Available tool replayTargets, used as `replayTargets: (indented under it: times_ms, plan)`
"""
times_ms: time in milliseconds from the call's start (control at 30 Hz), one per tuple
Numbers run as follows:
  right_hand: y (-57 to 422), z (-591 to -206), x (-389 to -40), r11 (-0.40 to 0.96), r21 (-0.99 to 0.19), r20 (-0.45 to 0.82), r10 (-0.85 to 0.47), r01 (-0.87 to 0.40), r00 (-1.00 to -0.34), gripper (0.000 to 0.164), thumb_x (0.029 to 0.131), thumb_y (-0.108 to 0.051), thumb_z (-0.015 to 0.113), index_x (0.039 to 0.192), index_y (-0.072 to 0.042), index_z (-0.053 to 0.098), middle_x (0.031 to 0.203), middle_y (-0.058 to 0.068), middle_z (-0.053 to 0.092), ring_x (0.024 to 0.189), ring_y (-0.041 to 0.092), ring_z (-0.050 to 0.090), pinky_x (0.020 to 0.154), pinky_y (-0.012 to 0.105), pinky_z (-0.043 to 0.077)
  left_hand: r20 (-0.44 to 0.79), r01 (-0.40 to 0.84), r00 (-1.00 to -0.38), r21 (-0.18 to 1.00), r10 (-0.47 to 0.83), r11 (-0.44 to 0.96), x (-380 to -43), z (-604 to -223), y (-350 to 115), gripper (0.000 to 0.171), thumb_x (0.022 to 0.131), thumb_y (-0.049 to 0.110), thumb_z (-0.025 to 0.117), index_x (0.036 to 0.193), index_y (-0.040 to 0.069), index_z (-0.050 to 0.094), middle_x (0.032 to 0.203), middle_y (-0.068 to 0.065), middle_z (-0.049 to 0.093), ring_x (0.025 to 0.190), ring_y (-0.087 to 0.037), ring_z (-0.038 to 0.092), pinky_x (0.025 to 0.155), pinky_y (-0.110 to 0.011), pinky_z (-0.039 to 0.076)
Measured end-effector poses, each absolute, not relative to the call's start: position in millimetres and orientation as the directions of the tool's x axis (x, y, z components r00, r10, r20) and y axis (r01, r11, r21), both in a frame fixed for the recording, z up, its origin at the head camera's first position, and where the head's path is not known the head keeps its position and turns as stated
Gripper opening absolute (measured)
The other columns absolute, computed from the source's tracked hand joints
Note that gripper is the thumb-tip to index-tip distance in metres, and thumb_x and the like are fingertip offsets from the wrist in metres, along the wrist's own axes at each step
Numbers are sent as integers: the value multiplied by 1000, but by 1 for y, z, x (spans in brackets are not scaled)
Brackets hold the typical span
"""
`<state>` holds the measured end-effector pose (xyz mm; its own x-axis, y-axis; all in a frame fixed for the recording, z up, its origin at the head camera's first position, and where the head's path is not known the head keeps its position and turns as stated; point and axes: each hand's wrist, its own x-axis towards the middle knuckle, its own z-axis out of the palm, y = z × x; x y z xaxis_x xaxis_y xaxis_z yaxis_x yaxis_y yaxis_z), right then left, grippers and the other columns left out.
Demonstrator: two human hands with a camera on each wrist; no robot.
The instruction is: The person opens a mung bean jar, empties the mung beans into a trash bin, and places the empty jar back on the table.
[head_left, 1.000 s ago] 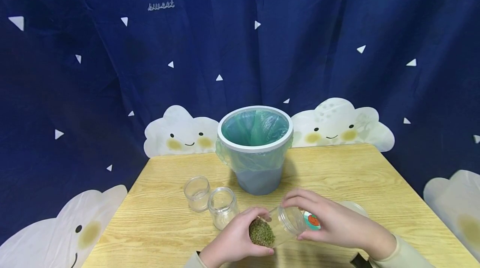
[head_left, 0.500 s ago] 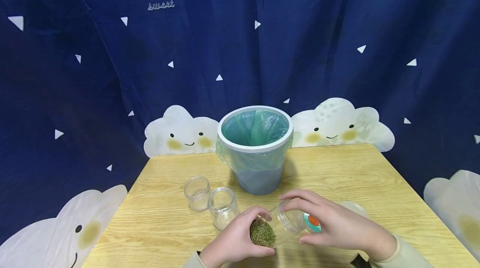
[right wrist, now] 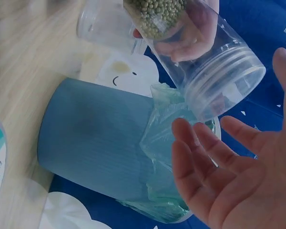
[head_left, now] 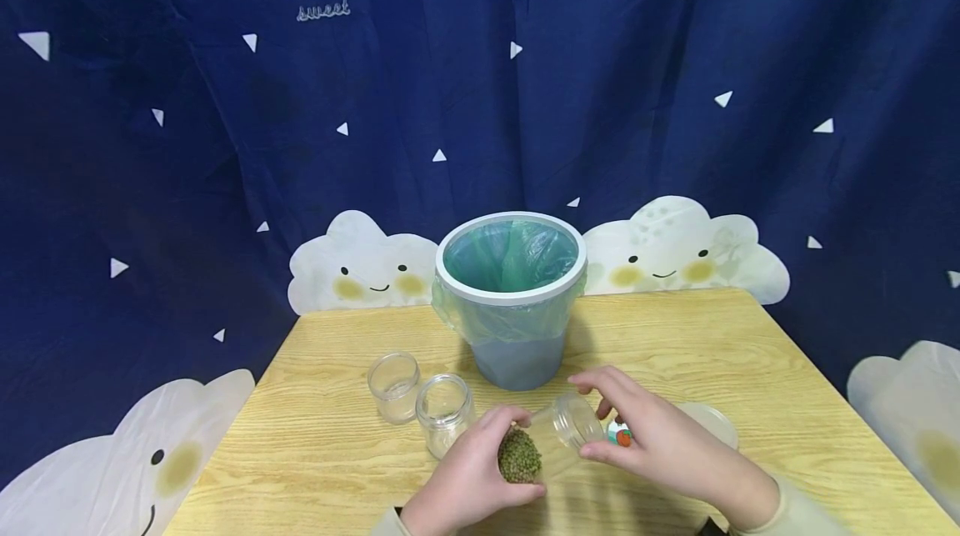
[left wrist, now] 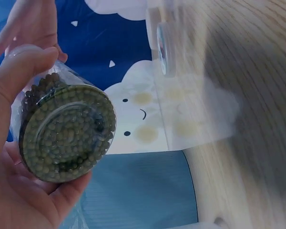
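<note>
My left hand (head_left: 480, 469) grips a clear jar (head_left: 551, 440) around its lower part and holds it tilted, mouth end up and to the right. Small green beans (head_left: 519, 457), which look like mung beans, have gathered toward its base; the left wrist view shows them through the bottom (left wrist: 69, 133). Beside the jar's ridged mouth end (right wrist: 224, 78), my right hand (head_left: 660, 444) hovers with loosely bent, spread fingers. The right wrist view shows a gap between those fingers and the jar. Whether the mouth is capped, I cannot tell.
Two clear jars, a short one (head_left: 393, 386) and a taller one (head_left: 445, 415), stand at the left on the wooden table (head_left: 300, 444). Behind them is a grey-blue bin (head_left: 517, 361) with a green liner. A tomato-sticker disc (head_left: 621, 436) and a clear round lid (head_left: 708, 423) lie at the right.
The tilted jar's mouth end has shifted slightly left and up. My right hand has moved up and left, its fingers now spread near the mouth. Jars and bin have stayed put.
</note>
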<state>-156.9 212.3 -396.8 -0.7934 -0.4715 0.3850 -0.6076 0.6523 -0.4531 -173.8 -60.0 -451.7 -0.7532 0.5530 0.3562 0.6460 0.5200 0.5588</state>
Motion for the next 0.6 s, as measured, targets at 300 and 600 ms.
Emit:
replayTargets:
  times_ms: [300,600]
  plan:
    - [209,-400,-157,626,-486,360,-492,-610,-793,52,92,-47,75,136,-26,56,115,-16,58,86,-1,54,69,20,50,373,668,-734,546,567,506,-174,-453,-60,71,74,32,93,134,18,56,122,10,62,109,-2,60,96,-26,54]
    - [213,-397,-156,592,-441,397,-546,-675,-738,52,93,-47,74,139,-34,53,125,-17,56,94,0,55,74,21,52,332,646,-738,599,587,473,-176,-453,-63,71,76,37,91,135,21,56,124,11,64,112,-2,59,99,-27,54]
